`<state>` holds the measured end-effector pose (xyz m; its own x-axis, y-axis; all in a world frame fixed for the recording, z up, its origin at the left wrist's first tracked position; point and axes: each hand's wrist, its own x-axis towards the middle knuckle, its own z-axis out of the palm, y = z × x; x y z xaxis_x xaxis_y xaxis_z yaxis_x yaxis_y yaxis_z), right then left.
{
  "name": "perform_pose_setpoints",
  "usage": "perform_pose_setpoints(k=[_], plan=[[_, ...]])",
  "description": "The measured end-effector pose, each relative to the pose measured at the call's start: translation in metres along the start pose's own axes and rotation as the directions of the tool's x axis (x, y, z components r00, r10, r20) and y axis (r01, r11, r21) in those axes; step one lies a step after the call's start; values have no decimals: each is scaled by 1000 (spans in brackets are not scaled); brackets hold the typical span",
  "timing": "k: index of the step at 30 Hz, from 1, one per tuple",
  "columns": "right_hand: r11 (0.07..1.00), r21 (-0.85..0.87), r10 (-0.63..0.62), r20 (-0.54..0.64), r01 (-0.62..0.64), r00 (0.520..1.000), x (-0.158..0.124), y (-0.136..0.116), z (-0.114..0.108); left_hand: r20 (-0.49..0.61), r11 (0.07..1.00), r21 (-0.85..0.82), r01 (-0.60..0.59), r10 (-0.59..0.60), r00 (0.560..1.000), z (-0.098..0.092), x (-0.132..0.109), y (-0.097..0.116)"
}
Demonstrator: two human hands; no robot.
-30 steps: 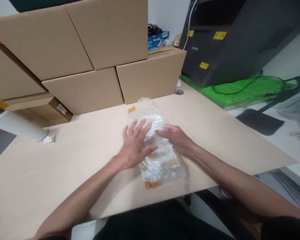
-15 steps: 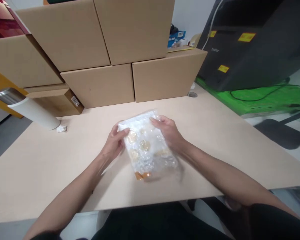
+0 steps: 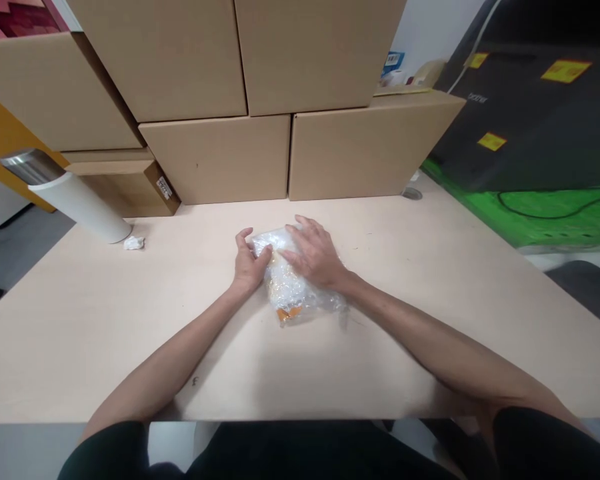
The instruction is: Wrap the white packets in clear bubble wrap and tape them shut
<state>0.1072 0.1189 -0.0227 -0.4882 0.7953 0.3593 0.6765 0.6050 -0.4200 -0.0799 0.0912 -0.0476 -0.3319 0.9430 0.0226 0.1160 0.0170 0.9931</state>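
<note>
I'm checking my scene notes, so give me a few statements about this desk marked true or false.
1. The left hand and right hand both touch the clear plastic bag. True.
2. The bag is held up in the air. False: it lies on the table, with the right hand flat on it.
3. A tumbler stands right of the bag. False: the white tumbler is to its left.
4. Cardboard boxes are stacked behind the bag. True.

Clear plastic bag [image 3: 300,297], crinkled, folded up, pale yellowish pieces inside, orange tab at near end; lies flat mid worktop [image 3: 130,320], long axis slanting from far-left to near-right.
</note>
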Motion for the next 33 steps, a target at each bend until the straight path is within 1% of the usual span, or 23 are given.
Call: perform_pose_setpoints(k=[2,3,4,5,6,7,8,9,10,11,13,18,21,23,26,29,31,33], plan=[[997,-39,-55,153,62,987,-1,3,2,22,992,101,-76,74,997,-2,-1,1],[996,-44,-71,204,82,976,-2,5,3,38,973,178,-147,142,989,-3,-2,3],[995,-45,-81,231,94,970,-2,8,4,58,936,261,-234,227,972,-5,-4,5],[994,-44,-85,238,99,968,-3,12,5,96,877,345,-333,320,943,-8,-7,7],[994,-40,-88,235,101,968,-4,15,6,160,798,422,-430,401,902,-11,-10,8],[994,-33,-95,232,105,968,-5,17,7,249,710,482,-513,450,858,-14,-14,10],[993,-25,-103,230,111,968,-6,20,7,347,630,523,-574,458,818,-17,-18,11],[993,-15,-111,228,117,967,-7,22,8,440,564,550,-616,431,788,-19,-22,11],[992,-5,-120,226,125,967,-7,23,8,514,513,570,-641,386,766,-22,-24,11],[991,5,-130,226,132,965,-8,24,8,562,478,586,-654,341,753,-23,-27,11],[990,20,-141,225,140,964,-8,26,8,596,448,610,-654,284,751,-25,-28,10],[988,53,-153,214,144,965,-9,28,9,603,421,651,-631,218,767,-25,-27,10],[992,53,-127,220,118,967,-10,29,8,613,404,663,-630,190,767,-25,-27,12],[995,51,-93,228,84,969,-10,30,8,615,409,658,-632,194,765,-25,-26,11],[997,72,-16,239,-1,971,-10,32,8,602,447,638,-628,219,768,-26,-24,7],[983,135,83,275,-124,958,-9,33,8,589,480,626,-615,225,776,-26,-24,3],[953,217,145,289,-212,946,-11,33,5,553,487,656,-576,209,806,-26,-24,1],[890,323,249,246,-322,937,-15,32,2,511,495,692,-526,179,841,-27,-24,-1]])
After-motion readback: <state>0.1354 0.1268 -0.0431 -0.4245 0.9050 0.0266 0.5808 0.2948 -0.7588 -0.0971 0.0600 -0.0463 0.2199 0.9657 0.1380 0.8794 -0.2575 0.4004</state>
